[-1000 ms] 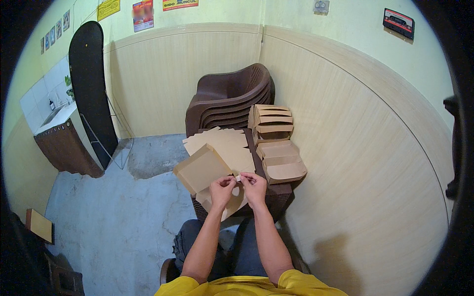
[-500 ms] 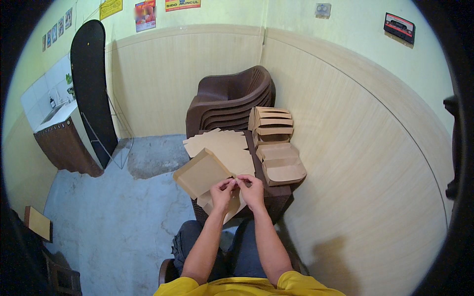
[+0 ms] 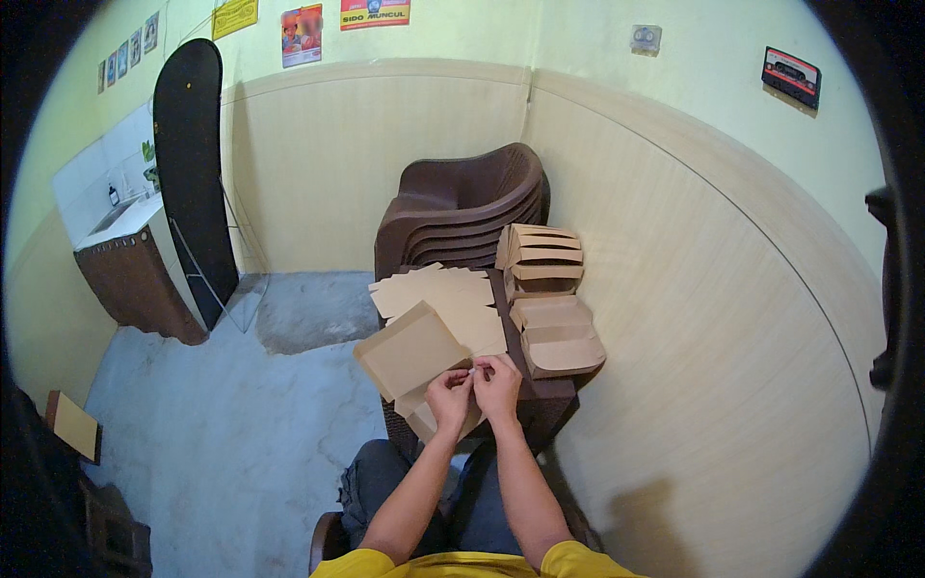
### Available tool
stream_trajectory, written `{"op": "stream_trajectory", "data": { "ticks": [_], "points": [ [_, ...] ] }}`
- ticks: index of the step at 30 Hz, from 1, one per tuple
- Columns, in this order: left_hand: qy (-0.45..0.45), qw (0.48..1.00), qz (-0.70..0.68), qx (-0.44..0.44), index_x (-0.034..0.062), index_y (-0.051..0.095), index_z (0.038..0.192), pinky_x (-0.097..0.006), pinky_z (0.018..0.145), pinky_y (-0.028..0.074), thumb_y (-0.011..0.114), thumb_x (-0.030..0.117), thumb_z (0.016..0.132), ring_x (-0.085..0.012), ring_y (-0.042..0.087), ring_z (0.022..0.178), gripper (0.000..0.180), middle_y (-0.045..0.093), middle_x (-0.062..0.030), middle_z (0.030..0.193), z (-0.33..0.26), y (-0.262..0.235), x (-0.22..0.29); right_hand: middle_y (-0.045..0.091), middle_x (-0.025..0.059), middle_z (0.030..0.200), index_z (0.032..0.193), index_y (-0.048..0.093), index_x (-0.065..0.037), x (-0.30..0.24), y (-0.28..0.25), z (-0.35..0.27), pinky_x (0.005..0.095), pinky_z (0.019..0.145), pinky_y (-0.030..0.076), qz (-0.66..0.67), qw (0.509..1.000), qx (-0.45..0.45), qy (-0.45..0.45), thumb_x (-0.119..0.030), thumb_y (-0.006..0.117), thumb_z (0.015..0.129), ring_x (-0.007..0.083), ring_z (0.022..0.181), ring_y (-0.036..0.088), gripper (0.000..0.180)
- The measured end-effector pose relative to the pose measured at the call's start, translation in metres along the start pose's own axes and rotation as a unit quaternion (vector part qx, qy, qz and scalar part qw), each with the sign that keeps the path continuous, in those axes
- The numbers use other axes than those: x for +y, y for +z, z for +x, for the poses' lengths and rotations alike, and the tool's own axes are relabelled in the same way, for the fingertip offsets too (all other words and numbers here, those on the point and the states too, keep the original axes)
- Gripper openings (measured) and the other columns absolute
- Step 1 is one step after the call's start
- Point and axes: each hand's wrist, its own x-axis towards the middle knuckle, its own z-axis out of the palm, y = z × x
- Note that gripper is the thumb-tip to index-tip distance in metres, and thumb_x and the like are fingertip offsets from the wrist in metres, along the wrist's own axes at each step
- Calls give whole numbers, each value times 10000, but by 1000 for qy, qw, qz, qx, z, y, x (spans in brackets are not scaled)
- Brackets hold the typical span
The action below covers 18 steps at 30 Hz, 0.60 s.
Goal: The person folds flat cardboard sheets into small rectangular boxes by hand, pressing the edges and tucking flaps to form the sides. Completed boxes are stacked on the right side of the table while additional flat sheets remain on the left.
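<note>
Both hands, left hand [image 3: 450,393] and right hand [image 3: 497,378], pinched the near corner of a flat kraft box blank [image 3: 411,349] over the stack [image 3: 445,299]; best creased with thumbs tight on the score line.

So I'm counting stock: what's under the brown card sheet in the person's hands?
Under the card sheet lies a pile of flat card blanks on a dark stool. Both hands pinch its corner. How many blanks lie beneath stays covered.
</note>
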Motion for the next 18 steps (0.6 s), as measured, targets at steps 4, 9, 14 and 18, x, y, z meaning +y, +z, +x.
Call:
{"op": "stream_trajectory", "data": {
  "ticks": [4,9,14,18],
  "points": [
    [206,974,72,68,-16,791,942,-388,799,605,824,143,876,-281,772,828,175,798,-129,905,-26,-26,22,708,147,916,956,773,12,8,-4,11,373,786,589,-41,995,89,-3,18,728,856,290,838,733,109],
    [319,875,235,277,42,674,1322,-398,836,599,833,134,857,-322,748,956,500,752,-195,1172,-7,-75,24,716,143,933,967,755,-13,17,-11,19,408,810,564,10,985,166,49,26,707,849,302,881,711,134],
    [167,985,-33,7,41,625,1443,-373,858,586,758,38,891,-280,738,979,568,742,-182,1234,27,-90,0,726,147,927,988,763,-10,25,-4,15,404,833,567,31,987,149,55,3,717,842,304,895,714,153],
    [169,985,13,-19,71,610,1506,-337,899,575,673,-24,946,-224,739,1013,571,746,-160,1252,37,-93,-16,726,144,925,1007,775,-11,27,-2,14,415,855,568,-11,989,118,92,-48,742,839,311,901,713,174]
  ]
}}
